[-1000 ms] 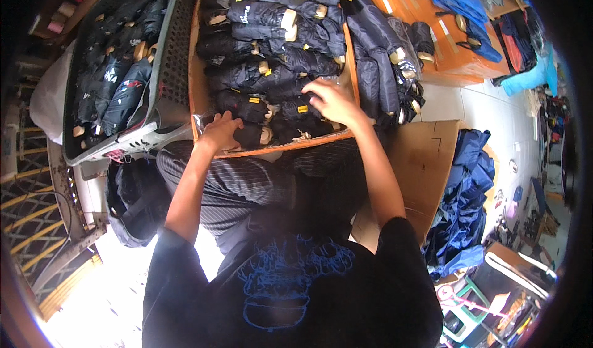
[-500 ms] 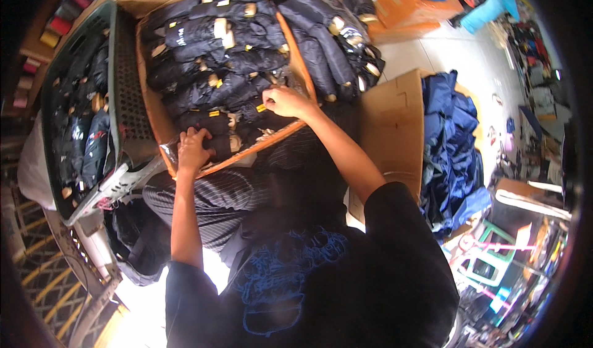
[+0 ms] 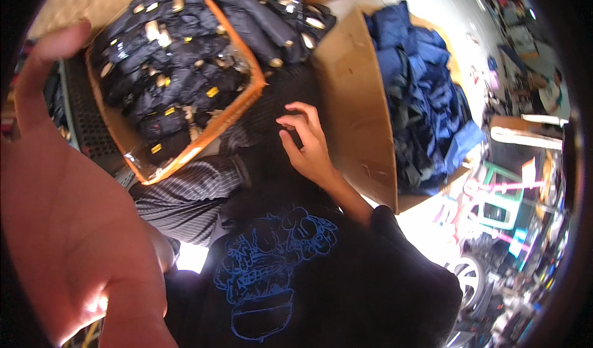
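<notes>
View from a head cam, looking down at a person's lap. Landmark: an orange-rimmed cardboard box [image 3: 185, 138], upper left of frame, packed w/ folded dark garments [image 3: 167, 57] that carry small yellow and pale tags. The left hand [image 3: 74, 218] is raised very close to the lens, below and left of the box; it fills the lower-left of the pic, palm toward the camera, fingers [image 3: 43, 70] spread and loose, holding nothing. The right hand [image 3: 306, 144] hangs just right of the box's near corner, over dark cloth on the lap; its fingers are curled and a little apart, tips down, and it isn't clear whether they pinch the cloth or just touch it. Further right of the box stands a tall brown carton [image 3: 355, 119] w/ a heap of blue garments [image 3: 420, 94] inside. Above the box, to its right, another pile of dark tagged pieces [image 3: 278, 8] lies outside it. Left of the box, a grey mesh crate [image 3: 83, 113] is partly hidden by the raised hand. Progress, as a judgement: the box looks approx. full, so most packing seems done; the loose dark pile and the blue heap look unsorted, and neither hand is on a garment in the box now.
</notes>
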`<move>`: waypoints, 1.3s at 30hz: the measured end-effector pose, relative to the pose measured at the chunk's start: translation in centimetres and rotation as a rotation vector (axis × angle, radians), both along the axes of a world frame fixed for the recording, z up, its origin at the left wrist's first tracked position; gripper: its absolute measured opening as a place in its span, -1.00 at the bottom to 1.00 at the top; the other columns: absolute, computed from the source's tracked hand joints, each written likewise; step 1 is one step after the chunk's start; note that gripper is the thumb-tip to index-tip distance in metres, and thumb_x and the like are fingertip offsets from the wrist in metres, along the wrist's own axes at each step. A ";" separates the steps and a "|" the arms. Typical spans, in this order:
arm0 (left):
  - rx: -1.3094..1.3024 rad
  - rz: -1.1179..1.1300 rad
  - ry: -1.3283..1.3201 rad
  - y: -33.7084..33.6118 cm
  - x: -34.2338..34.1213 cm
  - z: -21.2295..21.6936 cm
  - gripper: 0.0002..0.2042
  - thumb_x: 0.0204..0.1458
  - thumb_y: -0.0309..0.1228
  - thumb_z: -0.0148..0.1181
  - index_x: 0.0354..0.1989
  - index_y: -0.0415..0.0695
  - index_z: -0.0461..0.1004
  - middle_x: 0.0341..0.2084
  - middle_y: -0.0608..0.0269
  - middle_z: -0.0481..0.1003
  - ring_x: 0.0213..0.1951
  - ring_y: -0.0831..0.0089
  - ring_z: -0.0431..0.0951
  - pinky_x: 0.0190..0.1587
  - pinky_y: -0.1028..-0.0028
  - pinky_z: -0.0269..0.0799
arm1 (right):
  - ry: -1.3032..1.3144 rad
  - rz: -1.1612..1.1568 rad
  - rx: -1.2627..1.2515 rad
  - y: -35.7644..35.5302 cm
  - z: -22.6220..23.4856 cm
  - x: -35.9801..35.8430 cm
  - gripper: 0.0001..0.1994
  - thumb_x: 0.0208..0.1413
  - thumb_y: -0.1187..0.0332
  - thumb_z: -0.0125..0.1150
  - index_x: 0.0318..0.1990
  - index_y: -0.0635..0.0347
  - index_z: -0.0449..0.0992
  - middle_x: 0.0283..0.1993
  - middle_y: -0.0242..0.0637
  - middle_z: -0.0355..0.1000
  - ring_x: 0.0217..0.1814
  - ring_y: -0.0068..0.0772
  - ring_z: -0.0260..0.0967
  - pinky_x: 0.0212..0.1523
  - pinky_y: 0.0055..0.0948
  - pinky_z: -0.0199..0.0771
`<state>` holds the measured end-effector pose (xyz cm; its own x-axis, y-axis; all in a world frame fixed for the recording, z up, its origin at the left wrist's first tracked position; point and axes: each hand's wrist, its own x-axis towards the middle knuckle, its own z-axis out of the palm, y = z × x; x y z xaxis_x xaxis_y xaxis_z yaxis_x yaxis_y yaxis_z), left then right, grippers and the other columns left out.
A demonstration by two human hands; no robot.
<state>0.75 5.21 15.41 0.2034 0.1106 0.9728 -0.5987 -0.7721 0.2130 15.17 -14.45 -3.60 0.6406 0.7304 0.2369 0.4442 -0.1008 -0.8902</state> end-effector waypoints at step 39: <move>1.147 -0.376 1.932 -20.1 31.8 -15.1 -0.51 0.18 0.04 -0.10 -0.07 -0.10 0.57 -0.04 0.02 0.51 0.10 -0.02 0.42 0.22 0.08 0.20 | -0.796 -0.379 -1.192 -21.4 4.3 31.9 -0.75 -0.03 0.43 0.19 -0.14 0.06 0.57 -0.12 -0.18 0.52 -0.02 -0.13 0.50 -0.07 -0.20 0.51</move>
<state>32.56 -14.85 0.35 0.5382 -0.4199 -0.7308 -0.3938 -0.8919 0.2224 47.02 -35.82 0.68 0.8252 0.5649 0.0040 0.5449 -0.7978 0.2580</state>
